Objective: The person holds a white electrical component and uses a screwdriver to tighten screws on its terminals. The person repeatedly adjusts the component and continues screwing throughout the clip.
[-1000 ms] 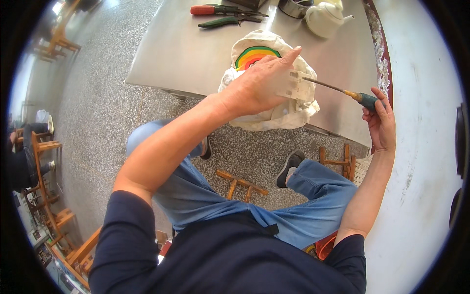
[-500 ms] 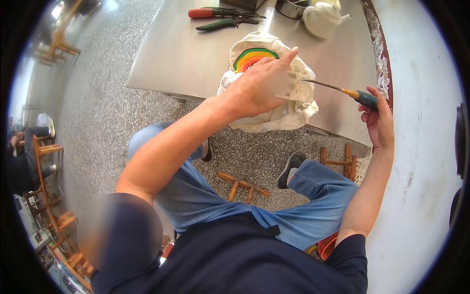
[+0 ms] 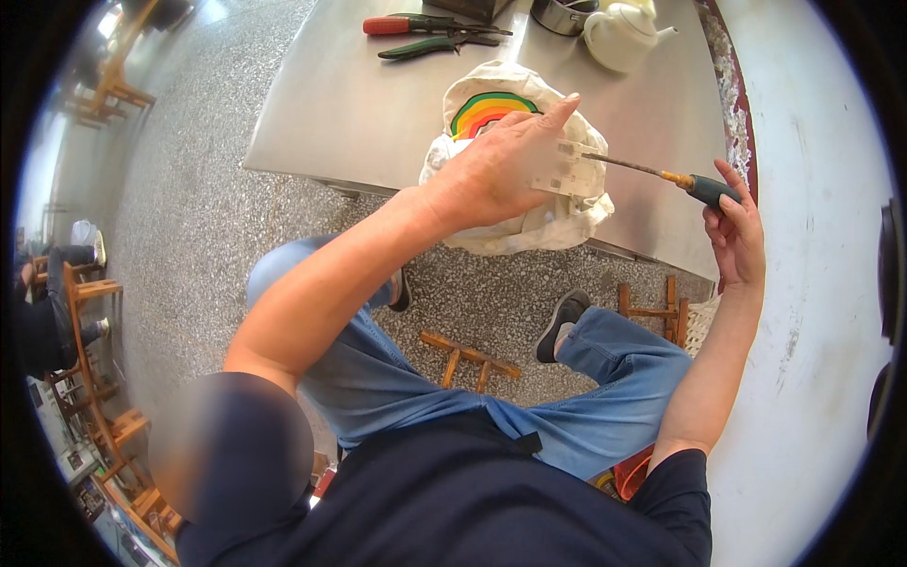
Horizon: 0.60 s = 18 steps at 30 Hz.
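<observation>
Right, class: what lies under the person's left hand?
Under the left hand, a pale piece shows partly, with cream cloth bearing a rainbow print beneath. The hand hides part of the print and of the piece.

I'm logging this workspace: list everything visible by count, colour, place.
Metal table: 1, silver, top centre
Rainbow-printed cloth: 1, cream, table edge
Flat plate: 1, whitish, at left hand
Slim screwdriver: 1, green handle, in right hand
Hand tools: count unclear, red and green, table's left
Teapot: 1, white, table's right
Metal pot: 1, silver, beside teapot
Wooden furniture: several pieces, brown, floor
Seated person: 1, dark clothes, far left
Left hand: 1, bare, over cloth
Right hand: 1, bare, on screwdriver
</observation>
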Each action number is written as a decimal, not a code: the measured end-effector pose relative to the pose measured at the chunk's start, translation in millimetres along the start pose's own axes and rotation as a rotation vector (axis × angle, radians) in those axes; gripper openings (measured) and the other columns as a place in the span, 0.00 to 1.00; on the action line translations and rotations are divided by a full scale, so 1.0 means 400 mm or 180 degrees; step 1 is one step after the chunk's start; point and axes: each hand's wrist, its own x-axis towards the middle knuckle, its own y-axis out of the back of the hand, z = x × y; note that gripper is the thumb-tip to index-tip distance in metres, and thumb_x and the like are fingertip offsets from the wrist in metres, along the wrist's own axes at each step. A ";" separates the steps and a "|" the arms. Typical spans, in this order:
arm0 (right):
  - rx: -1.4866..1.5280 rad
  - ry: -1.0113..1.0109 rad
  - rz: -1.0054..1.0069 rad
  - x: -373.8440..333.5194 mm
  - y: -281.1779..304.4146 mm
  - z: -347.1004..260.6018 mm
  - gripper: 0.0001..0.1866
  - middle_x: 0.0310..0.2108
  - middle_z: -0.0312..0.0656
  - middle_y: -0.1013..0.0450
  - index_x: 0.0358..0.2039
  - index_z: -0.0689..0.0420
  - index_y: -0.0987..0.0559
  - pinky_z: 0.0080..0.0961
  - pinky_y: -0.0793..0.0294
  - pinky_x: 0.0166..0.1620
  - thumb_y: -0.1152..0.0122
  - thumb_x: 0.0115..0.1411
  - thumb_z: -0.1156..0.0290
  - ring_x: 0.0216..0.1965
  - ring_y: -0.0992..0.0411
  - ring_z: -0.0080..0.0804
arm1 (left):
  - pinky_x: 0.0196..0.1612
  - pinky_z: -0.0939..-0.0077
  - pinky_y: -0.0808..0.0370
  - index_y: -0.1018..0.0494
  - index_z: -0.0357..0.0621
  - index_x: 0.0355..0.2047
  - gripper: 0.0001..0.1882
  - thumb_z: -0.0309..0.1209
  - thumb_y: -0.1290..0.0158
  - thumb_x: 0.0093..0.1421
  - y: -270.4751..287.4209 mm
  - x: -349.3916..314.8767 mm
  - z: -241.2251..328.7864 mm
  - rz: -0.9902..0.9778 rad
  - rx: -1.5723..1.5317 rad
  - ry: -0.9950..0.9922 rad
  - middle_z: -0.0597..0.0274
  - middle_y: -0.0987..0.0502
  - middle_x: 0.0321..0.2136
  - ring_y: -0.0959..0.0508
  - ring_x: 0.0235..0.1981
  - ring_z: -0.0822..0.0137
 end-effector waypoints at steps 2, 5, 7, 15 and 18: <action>-0.0218 -0.0377 0.0340 0.003 0.003 -0.005 0.29 0.39 0.41 0.23 0.67 0.62 0.33 0.09 0.42 0.20 0.42 0.71 0.62 0.28 0.31 0.16 | 0.62 0.57 0.30 0.49 0.38 0.73 0.53 0.26 0.32 0.50 -0.001 0.000 -0.001 -0.0012 0.0015 0.0017 0.49 0.23 0.50 0.25 0.56 0.49; -0.0185 -0.0377 0.0461 0.002 -0.025 -0.001 0.28 0.40 0.40 0.23 0.66 0.63 0.34 0.10 0.43 0.19 0.42 0.71 0.63 0.27 0.33 0.15 | 0.62 0.58 0.30 0.49 0.38 0.73 0.53 0.27 0.32 0.50 0.004 -0.001 -0.002 -0.0029 -0.0044 0.0100 0.49 0.23 0.49 0.25 0.56 0.49; -0.0071 -0.0198 0.0322 -0.002 -0.027 0.002 0.27 0.40 0.40 0.23 0.66 0.63 0.33 0.10 0.44 0.19 0.43 0.72 0.61 0.27 0.33 0.16 | 0.62 0.58 0.30 0.50 0.37 0.73 0.53 0.26 0.32 0.51 0.005 -0.003 -0.001 -0.0038 -0.0048 0.0125 0.49 0.23 0.49 0.25 0.56 0.49; -0.0033 -0.0362 0.0495 0.002 -0.031 0.007 0.27 0.39 0.39 0.24 0.65 0.62 0.31 0.10 0.44 0.20 0.42 0.72 0.61 0.27 0.35 0.17 | 0.62 0.58 0.30 0.50 0.37 0.73 0.53 0.27 0.32 0.51 0.006 -0.004 -0.003 -0.0034 -0.0092 0.0105 0.49 0.23 0.49 0.25 0.56 0.49; 0.0001 -0.0051 0.0329 -0.007 -0.035 -0.001 0.26 0.39 0.38 0.24 0.64 0.63 0.31 0.11 0.43 0.21 0.42 0.72 0.60 0.27 0.34 0.18 | 0.62 0.58 0.30 0.50 0.37 0.73 0.54 0.27 0.32 0.50 -0.002 -0.004 -0.007 -0.0007 0.0015 0.0025 0.49 0.23 0.49 0.25 0.56 0.49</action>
